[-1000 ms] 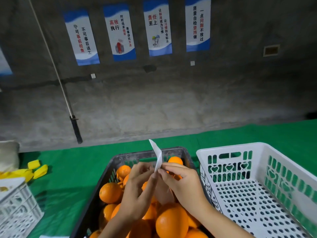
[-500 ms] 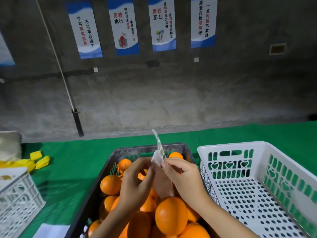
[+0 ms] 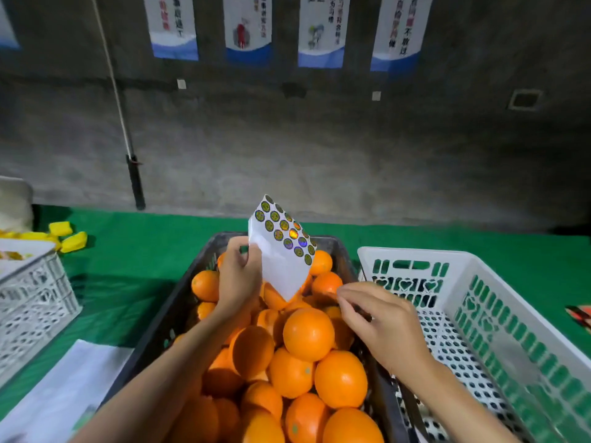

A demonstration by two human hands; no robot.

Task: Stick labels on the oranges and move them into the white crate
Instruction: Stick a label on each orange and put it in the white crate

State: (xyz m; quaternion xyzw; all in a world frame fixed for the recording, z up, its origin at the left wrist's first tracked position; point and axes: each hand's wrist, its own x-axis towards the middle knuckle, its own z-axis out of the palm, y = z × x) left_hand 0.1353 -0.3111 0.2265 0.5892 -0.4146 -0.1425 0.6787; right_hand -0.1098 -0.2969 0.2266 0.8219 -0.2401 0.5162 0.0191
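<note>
We see the label sheet (image 3: 281, 251) held upright over the far end of the dark crate (image 3: 174, 314), with rows of small round shiny stickers across its upper part and bare white backing below. Our left hand (image 3: 238, 276) grips the sheet by its left edge, the fingers curled round that edge. Our right hand (image 3: 380, 321) hangs just to the right of the sheet's lower corner and apart from it. Its thumb and forefinger are drawn together at the tips and the other fingers are curled. Whether a peeled label sits between those fingertips is too small for us to tell.

The oranges (image 3: 308, 334) lie heaped in the dark crate beneath both hands, filling it from near end to far end. The white crate (image 3: 415, 253) stands just beside the dark crate on its right, their walls nearly touching, and its perforated floor and heart-shaped cut-outs show.

Both crates rest on a green cloth (image 3: 144, 244). At the left edge stands another white crate (image 3: 32, 302), with yellow pieces (image 3: 73, 241) lying on the cloth behind it and white paper (image 3: 73, 385) lying in front of it. Beyond the cloth rises a grey concrete wall (image 3: 351, 155) hung with a row of blue-and-white posters (image 3: 323, 30), and a pole (image 3: 136, 183) leans against the wall at the left.
</note>
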